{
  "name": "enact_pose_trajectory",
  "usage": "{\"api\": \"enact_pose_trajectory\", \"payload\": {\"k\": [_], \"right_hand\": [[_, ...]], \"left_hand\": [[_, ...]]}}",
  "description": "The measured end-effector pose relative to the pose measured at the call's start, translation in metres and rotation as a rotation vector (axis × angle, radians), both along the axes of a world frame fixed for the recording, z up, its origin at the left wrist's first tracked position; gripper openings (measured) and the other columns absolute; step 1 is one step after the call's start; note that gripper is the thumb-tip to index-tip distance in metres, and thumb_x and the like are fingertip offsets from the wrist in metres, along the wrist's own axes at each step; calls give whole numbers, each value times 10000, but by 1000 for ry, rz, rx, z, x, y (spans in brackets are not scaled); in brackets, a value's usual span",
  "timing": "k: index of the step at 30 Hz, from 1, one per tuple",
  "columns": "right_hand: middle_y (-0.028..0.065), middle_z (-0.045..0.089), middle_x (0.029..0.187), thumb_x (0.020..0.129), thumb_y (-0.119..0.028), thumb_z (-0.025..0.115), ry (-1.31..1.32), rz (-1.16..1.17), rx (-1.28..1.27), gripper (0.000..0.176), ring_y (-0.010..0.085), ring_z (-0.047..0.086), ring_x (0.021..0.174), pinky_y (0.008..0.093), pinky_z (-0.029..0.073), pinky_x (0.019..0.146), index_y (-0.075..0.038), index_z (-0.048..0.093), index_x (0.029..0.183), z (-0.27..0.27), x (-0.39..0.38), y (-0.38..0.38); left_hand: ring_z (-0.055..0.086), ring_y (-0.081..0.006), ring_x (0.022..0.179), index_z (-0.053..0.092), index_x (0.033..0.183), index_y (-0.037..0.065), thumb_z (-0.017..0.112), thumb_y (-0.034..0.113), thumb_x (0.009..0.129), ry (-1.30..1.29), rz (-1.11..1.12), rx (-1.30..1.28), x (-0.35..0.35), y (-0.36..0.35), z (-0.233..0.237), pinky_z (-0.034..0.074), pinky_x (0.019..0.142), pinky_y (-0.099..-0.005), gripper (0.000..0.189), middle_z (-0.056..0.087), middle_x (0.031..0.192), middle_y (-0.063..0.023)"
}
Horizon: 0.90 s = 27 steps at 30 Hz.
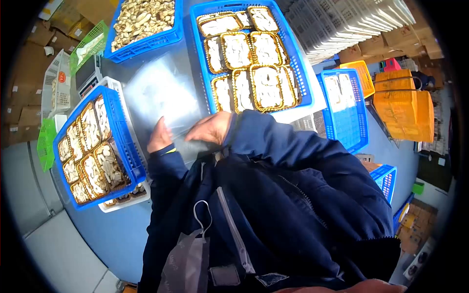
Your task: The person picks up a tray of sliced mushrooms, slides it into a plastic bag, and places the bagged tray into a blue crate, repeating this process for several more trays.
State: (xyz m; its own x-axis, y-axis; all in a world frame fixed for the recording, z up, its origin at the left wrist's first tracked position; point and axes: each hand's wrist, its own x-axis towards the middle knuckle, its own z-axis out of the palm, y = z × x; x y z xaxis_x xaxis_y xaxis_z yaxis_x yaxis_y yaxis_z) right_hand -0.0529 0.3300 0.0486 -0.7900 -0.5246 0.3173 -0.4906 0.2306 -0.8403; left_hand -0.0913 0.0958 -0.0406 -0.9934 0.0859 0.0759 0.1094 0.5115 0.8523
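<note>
Clear, shiny plastic (163,93) lies spread over the grey worktop, its near edge between my two hands. My left hand (160,136) is closed at the plastic's left near edge, slightly blurred. Just to the right, my right hand (211,128) pinches the near edge with thumb and fingers. Beyond my right hand, a blue crate (307,88) holds several brown-rimmed trays of pale sliced pieces (238,50). To the left of my left hand, another blue crate (128,141) holds similar trays, tilted on a white crate (142,195).
A blue crate of loose mushrooms (146,12) stands at the back, near a scale (89,80). White baskets (342,22) are stacked at the back right. On the right are a blue crate (349,124) and an orange box (400,105). A face mask (185,263) hangs at my front.
</note>
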Motion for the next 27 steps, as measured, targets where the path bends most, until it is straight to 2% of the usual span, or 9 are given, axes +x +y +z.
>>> {"api": "enact_pose_trajectory", "payload": {"k": [2,3,6,8,12,16,20,21,27], "right_hand": [[84,621,818,833,-136,557,-459,-401,17,128,157,601,777,257,476,697,-67,590,936,6,10,55],[111,609,768,828,-107,547,-449,-683,-1,81,183,599,723,267,474,654,-47,582,869,-25,11,94],[180,612,828,781,-315,552,-666,-1150,820,273,327,595,791,383,473,701,-70,591,895,-114,31,221],[176,620,860,762,-335,550,-733,-1059,991,321,318,605,817,391,477,735,-61,592,923,-145,49,249],[175,608,952,779,-368,532,-1025,-985,798,359,297,590,902,359,452,807,-105,600,1014,-126,43,236],[161,590,1024,803,-352,535,-995,-909,731,354,281,565,965,342,433,835,-114,590,1058,-138,46,240],[163,607,956,802,-342,560,-956,-965,552,339,285,576,916,346,439,809,-78,585,1013,-175,54,262],[134,613,826,795,-287,597,-921,-993,481,260,239,586,774,328,452,720,-60,572,920,-166,55,258],[-11,511,679,821,-203,588,-869,-885,-18,139,86,469,626,230,407,595,-92,504,832,-182,59,265]], "left_hand": [[620,-159,694,529,1147,138,478,175,864,-245,162,48,-1,0,18,498,573,-278,290,618,894,-97],[622,-163,699,528,1149,139,473,192,874,-370,244,68,0,-2,24,499,564,-276,285,616,910,-98],[623,-181,696,541,1136,132,471,238,884,-337,265,175,-1,-6,14,496,519,-272,282,615,909,-106],[620,-185,679,551,1114,96,488,234,876,-252,243,228,-6,-12,-6,492,490,-265,282,614,880,-105],[591,-151,588,576,1059,70,519,226,852,-198,242,237,-11,0,7,475,474,-244,266,614,817,-90],[531,-118,475,617,972,72,554,220,821,-193,267,287,-14,2,5,435,446,-221,221,606,691,-62],[505,-99,448,635,946,78,580,226,804,-230,326,160,-12,3,11,407,435,-215,212,584,617,-44],[502,-95,449,637,944,78,587,228,800,-231,338,154,-12,4,14,404,434,-215,214,582,616,-43],[499,-87,447,634,957,62,599,247,796,-222,360,134,-12,12,27,399,432,-211,248,575,600,-44]]}}
